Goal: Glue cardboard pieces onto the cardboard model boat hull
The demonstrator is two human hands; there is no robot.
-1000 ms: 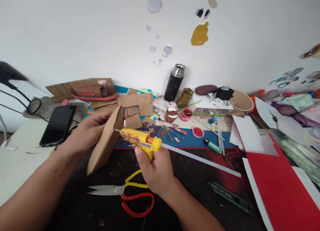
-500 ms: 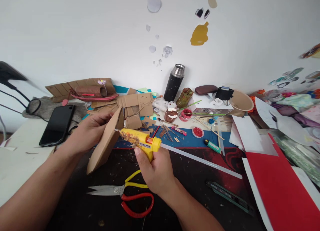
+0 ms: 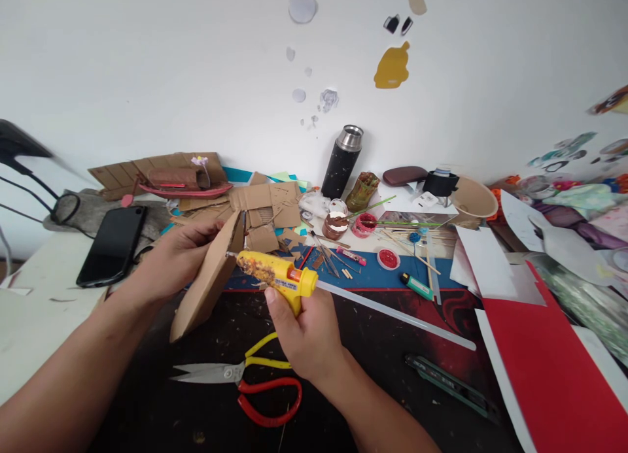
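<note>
My left hand (image 3: 179, 260) grips a long folded cardboard piece (image 3: 206, 283), tilted up on its edge; some of the fingers are hidden behind it. A yellow glue gun (image 3: 275, 276) with brown stains on its front is in my right hand (image 3: 311, 335), fingers wrapped round the handle. Its nozzle points left and is at the cardboard's edge; I cannot tell whether they touch. A long translucent glue stick (image 3: 397, 314) sticks out of its back. Below my hands, scissors (image 3: 235, 374) with one yellow and one red handle lie partly open on the dark mat (image 3: 161, 420).
Behind are cardboard scraps (image 3: 265, 198), a model boat (image 3: 181, 185), a black flask (image 3: 342, 162) and open paint jars (image 3: 336, 224). To the right lie a utility knife (image 3: 449, 384), a green-and-black lighter-like item (image 3: 417, 286) and red paper (image 3: 554, 355). A phone (image 3: 112, 244) lies left.
The glue gun's nozzle has shifted very slightly right along the cardboard edge. Both hands keep their holds, and all else looks the same.
</note>
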